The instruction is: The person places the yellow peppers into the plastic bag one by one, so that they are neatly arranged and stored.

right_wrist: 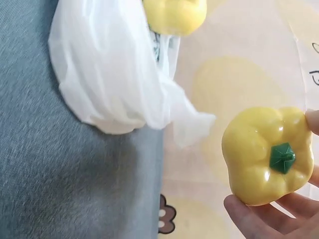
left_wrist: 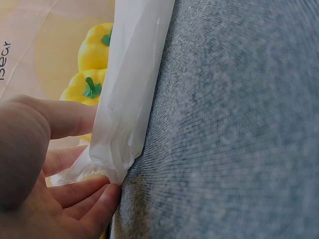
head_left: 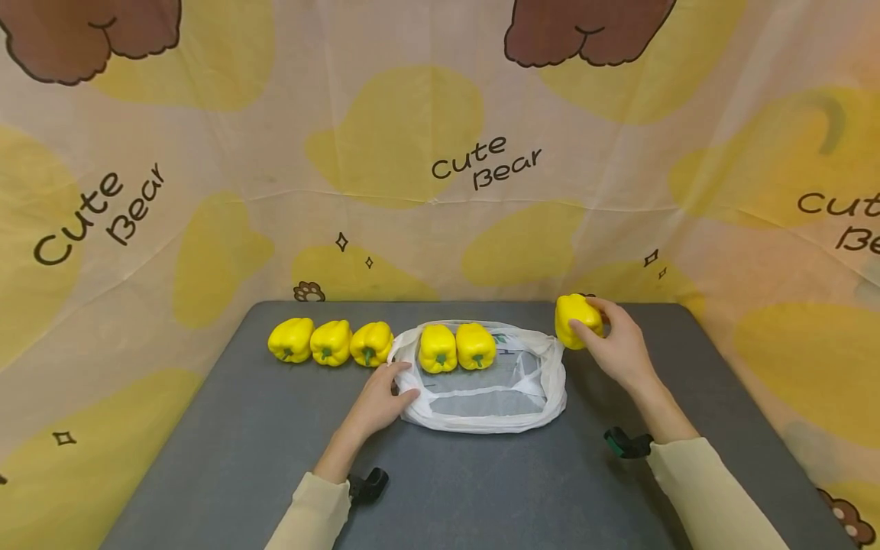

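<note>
My right hand (head_left: 621, 345) grips a yellow bell pepper (head_left: 576, 321) off the right end of a white plastic bag (head_left: 481, 424). In the right wrist view, the green stem (right_wrist: 282, 158) of this bell pepper faces the camera, with fingers around its lower side. My left hand (head_left: 378, 397) holds the left rim of the bag, whose mouth is spread wide. Up close in the left wrist view, the thin white film (left_wrist: 127, 84) passes between the fingers. Inside the bag, two yellow bell peppers (head_left: 438, 349) sit side by side at the back left.
Three more yellow bell peppers (head_left: 331, 343) stand in a row left of the bag, the nearest one close to its rim. All rest on a dark grey table (head_left: 467, 489). A printed fabric backdrop (head_left: 412, 153) rises behind the table and along both sides.
</note>
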`<state>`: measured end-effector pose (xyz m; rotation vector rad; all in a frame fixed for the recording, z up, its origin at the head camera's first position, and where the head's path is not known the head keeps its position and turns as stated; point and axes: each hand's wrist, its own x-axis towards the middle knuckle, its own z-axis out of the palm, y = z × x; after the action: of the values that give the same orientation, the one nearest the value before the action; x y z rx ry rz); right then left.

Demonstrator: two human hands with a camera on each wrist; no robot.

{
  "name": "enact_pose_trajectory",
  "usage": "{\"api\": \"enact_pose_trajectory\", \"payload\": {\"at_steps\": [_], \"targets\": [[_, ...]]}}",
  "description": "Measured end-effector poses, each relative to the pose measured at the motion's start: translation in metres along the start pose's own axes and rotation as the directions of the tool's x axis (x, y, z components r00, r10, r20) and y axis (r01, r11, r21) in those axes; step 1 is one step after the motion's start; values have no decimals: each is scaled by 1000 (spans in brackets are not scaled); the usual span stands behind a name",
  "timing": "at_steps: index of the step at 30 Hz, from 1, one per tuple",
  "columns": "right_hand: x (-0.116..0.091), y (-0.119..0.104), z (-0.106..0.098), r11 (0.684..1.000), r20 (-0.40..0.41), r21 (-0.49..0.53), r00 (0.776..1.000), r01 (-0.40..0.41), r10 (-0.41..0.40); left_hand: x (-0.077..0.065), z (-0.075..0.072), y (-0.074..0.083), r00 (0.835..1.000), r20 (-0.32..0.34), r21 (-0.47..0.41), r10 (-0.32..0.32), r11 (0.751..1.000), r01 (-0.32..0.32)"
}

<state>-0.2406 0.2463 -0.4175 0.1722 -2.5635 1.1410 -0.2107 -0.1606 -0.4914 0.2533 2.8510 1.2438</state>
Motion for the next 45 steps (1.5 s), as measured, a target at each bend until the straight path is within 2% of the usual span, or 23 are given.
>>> {"api": "enact_pose_trajectory", "payload": {"at_steps": [10, 22, 34, 45], "targets": [[2, -15, 13, 998, 26, 66, 1000, 0, -2, 0, 1, -3, 1000, -6, -7, 14, 1000, -14], [4, -26, 38, 994, 64, 112, 998, 11, -18, 0, -1, -1, 1000, -7, -12, 13, 1000, -14], [3, -30, 64, 981, 137, 187, 990, -56, 31, 0, 0, 0, 1000, -10, -7, 11, 1000, -11], [-1, -21, 80, 978, 186, 180, 980, -109, 75, 1, 0, -1, 1000, -5, -9, 11, 1000, -11]]}}
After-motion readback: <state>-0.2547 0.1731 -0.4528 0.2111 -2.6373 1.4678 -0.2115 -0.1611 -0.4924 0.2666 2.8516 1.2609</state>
